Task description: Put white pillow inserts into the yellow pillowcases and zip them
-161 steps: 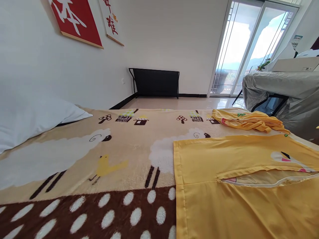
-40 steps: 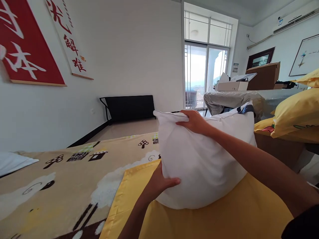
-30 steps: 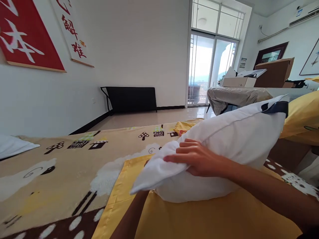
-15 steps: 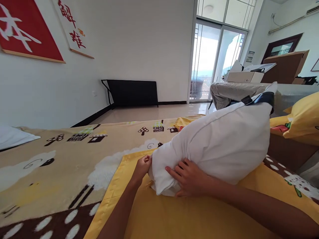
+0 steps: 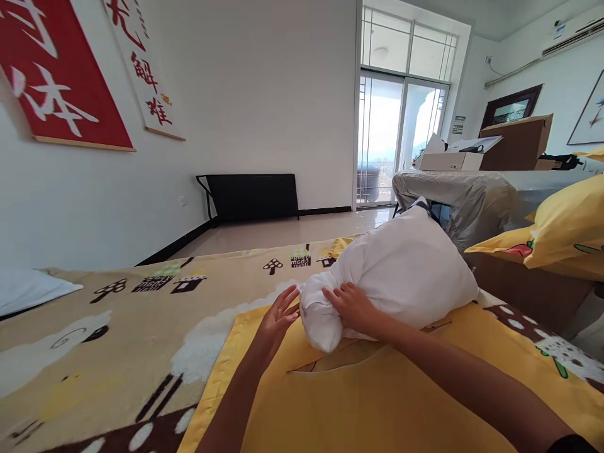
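Observation:
A white pillow (image 5: 406,270) lies on a yellow pillowcase (image 5: 368,396), its near-left end bunched into a gathered lump. My right hand (image 5: 356,308) grips that bunched part, fingers curled into the fabric. Just left of the lump is my left hand (image 5: 276,324), with fingers spread and nothing held. Whether its fingertips touch the pillow I cannot tell. Beneath everything spreads a beige blanket (image 5: 141,340) printed with sheep and mushrooms.
Yellow pillows (image 5: 566,226) are piled at the right. Behind them stands a plastic-covered table (image 5: 453,189) with boxes (image 5: 516,141) on it. A black folded frame (image 5: 252,196) leans on the wall. A white pillow corner (image 5: 38,289) shows at far left.
The pillow's far end has dropped and the pillow lies lower. My left hand has let go of its corner and opened. My right hand still grips the bunched end. The camera view has tilted up.

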`<state>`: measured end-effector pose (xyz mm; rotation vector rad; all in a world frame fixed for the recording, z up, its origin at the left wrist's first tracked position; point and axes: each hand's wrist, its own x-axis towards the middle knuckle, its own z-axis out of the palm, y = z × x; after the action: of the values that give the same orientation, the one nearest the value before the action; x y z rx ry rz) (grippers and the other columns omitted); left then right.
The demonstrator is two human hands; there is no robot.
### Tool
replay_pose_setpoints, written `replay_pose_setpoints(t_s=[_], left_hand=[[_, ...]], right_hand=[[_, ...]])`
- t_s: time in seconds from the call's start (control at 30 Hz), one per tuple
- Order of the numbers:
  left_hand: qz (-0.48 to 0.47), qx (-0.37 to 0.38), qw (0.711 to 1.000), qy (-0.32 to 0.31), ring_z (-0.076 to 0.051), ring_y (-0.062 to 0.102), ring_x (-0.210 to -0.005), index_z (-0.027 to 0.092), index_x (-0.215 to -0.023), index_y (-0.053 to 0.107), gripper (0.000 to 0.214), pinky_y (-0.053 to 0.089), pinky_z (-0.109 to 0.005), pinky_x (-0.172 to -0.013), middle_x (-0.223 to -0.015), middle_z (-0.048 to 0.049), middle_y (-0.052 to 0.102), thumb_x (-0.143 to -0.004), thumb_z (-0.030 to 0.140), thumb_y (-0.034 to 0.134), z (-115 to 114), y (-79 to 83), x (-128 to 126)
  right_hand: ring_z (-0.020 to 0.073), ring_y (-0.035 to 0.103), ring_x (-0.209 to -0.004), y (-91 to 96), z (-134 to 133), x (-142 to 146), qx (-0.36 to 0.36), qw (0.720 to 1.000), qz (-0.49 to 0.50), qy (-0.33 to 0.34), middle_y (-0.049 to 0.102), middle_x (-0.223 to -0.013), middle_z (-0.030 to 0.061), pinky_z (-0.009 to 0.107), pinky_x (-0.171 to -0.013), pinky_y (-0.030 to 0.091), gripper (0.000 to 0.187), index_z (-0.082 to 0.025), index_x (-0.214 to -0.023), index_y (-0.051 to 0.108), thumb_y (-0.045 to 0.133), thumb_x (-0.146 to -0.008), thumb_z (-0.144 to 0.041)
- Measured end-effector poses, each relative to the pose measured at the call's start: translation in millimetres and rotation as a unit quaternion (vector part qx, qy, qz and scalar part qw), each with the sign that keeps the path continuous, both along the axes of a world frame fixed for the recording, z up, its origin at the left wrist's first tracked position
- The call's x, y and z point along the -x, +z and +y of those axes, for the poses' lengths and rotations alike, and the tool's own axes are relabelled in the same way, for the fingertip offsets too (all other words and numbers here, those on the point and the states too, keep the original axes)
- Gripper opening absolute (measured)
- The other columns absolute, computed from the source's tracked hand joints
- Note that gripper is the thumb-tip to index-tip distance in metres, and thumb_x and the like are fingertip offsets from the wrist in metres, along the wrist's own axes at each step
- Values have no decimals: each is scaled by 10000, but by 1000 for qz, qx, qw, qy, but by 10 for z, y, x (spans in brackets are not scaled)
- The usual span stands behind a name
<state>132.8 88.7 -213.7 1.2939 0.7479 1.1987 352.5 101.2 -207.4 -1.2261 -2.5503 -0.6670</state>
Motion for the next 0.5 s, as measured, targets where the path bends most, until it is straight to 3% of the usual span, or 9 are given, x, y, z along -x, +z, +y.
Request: replay_pose_setpoints(t_s=[0.13,0.27,0.4,0.5], left_hand=[[143,-96,984,35,-297,435,-1271,251,-1329,432,642,449,-375,-952,-1470,-120,348,-742,392,650,-116,118,-43],[196,-158,963,95,-285,506,-1193,233,-1316,431,579,468,-385,-899,-1397,-136,434,-783,396,587,-185,217,-36],[209,-160,959,106,-253,592,-1034,190,-1230,473,509,467,-406,-879,-1209,-137,577,-779,414,549,-210,284,-28],[229,-167,952,114,-245,602,-988,180,-1160,522,459,475,-391,-841,-1141,-127,609,-776,431,523,-246,329,-42]], right_hand=[[186,555,-835,549,63,-187,11,1000,0,-18,624,-930,77,306,-724,350,329,-176,-1180,531,467,-865,-104],[178,530,-818,1310,4,-618,-71,995,-68,-20,617,-899,85,287,-666,308,167,-146,-965,614,470,-916,-214],[162,470,-732,2013,-165,-1100,-209,968,-139,9,577,-759,73,285,-581,237,275,-138,-703,590,456,-919,-242],[137,422,-676,2407,-381,-1215,-293,943,-156,36,530,-677,52,276,-558,206,399,-142,-624,550,361,-957,-256]])
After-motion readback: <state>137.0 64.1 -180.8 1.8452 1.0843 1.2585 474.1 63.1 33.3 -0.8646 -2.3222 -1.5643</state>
